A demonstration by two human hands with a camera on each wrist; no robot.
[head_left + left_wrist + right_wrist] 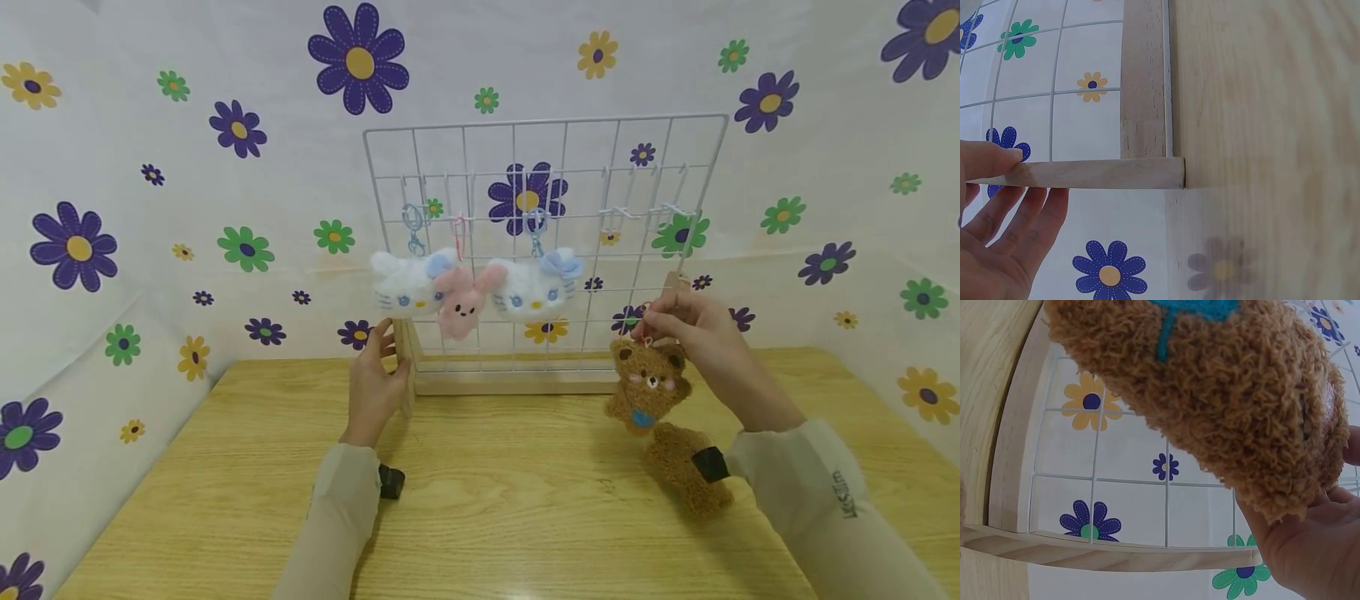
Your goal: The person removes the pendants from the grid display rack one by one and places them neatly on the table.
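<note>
My right hand [693, 337] pinches the pink loop on top of a brown plush bear keychain [649, 382], which dangles above the table in front of the rack's right end. In the right wrist view the bear's shaggy body [1229, 394] with its blue bib fills the upper part. A wooden side support [1097, 174] of the white wire rack [540, 125] is gripped by my left hand [372, 387], thumb on one side and fingers on the other. On the rack hang two white plush cat heads [534, 290] and, between them, a pink plush bunny [461, 307].
A second brown plush [678, 467] lies on the wooden table [495, 500] below my right wrist, partly covered by the wrist camera. Several bare white hooks [618, 212] stick out at the rack's upper right. Flower-printed cloth [262, 150] hangs behind and at both sides.
</note>
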